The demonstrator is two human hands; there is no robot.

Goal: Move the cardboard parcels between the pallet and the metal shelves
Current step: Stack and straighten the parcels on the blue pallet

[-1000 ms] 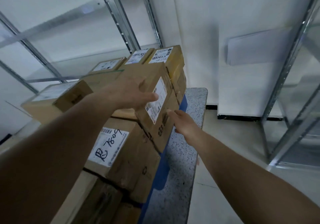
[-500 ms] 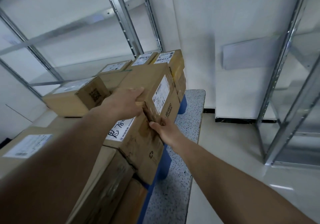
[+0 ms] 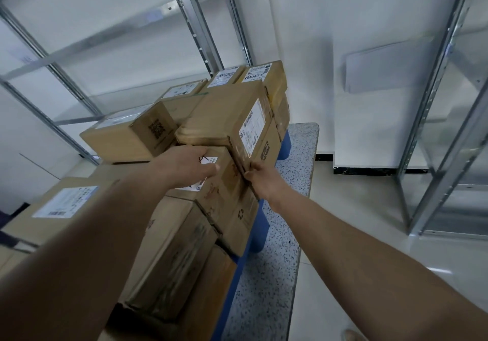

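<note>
Several brown cardboard parcels are stacked on a blue pallet (image 3: 260,231). The top parcel (image 3: 227,118) lies flat on the stack, with a white label on its right side. My right hand (image 3: 262,180) pinches its near lower right corner. My left hand (image 3: 188,167) sits just below its near edge with curled fingers over the white label of a lower parcel (image 3: 227,195). Whether that hand still grips anything is unclear. More labelled parcels sit behind (image 3: 253,75) and to the left (image 3: 126,137).
Metal shelves (image 3: 195,26) rise behind the stack on the left, and a second metal rack (image 3: 438,134) stands at the right. The pallet rests on a speckled grey slab (image 3: 266,288). Pale tiled floor lies between the slab and the right rack.
The top parcel went from tilted in both hands to lying flat on the stack, farther from me. My left hand slid off its top to below its near edge.
</note>
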